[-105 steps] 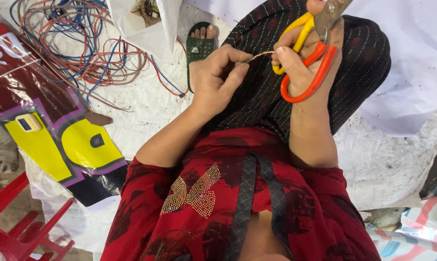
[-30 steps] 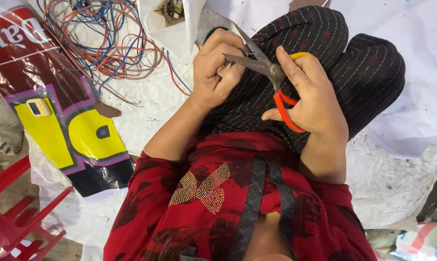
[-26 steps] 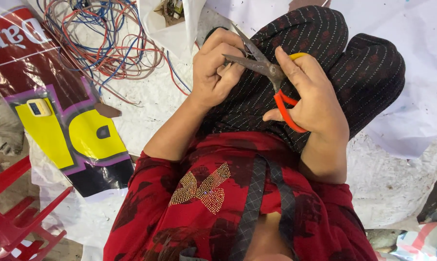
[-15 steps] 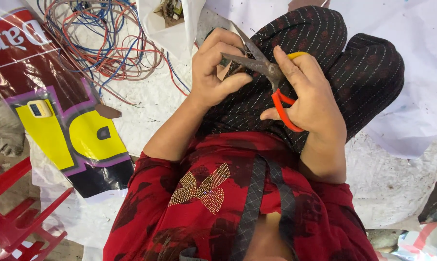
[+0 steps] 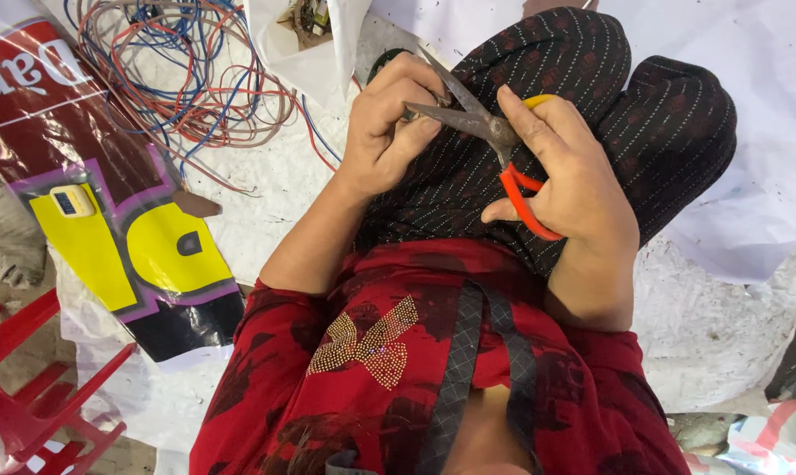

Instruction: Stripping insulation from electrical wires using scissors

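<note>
My right hand (image 5: pixel 563 180) grips the scissors (image 5: pixel 488 132) by their orange and yellow loops, fingers curled through and around them, blades parted a little and pointing toward my left hand (image 5: pixel 387 127). That hand is closed in a pinch on something small right at the blade tips, over my knee; I think it is a wire end, but it is too small to tell. The risk I see is the blade tips sitting so close to my left fingertips (image 5: pixel 420 123): if I squeeze too hard or the piece slips, the edge could nick my skin, or cut clean through the piece rather than just its coating. My lap is an unsteady rest, so a shift of the knee could throw the cut off. On the floor beyond my left hand lies a tangle of wires (image 5: pixel 182 75), red, blue and white, loose enough to snag. Just beside it stands an open white bag (image 5: pixel 305 44) with some small parts inside, too dim to name. A printed banner (image 5: pixel 107 202) lies at the floor's left side.
</note>
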